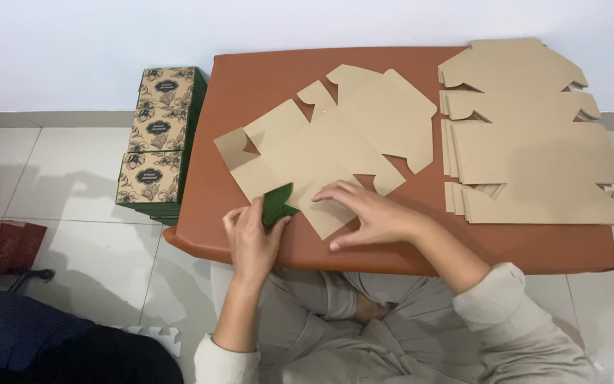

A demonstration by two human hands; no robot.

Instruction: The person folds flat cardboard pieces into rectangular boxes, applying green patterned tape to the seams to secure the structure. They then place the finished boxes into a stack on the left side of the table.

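Note:
A flat brown cardboard box blank (335, 142) lies plain side up on the orange-brown table (250, 78). One corner flap (277, 203) is folded over and shows its dark green printed side. My left hand (251, 238) pinches that green flap at the near edge of the blank. Just to its right, my right hand (365, 213) presses flat on the blank with fingers spread.
A stack of unfolded brown box blanks (534, 149) covers the table's right side. Assembled boxes (158, 135) with a floral print and green sides stand on the tiled floor left of the table. Red items (1, 242) lie at the far left.

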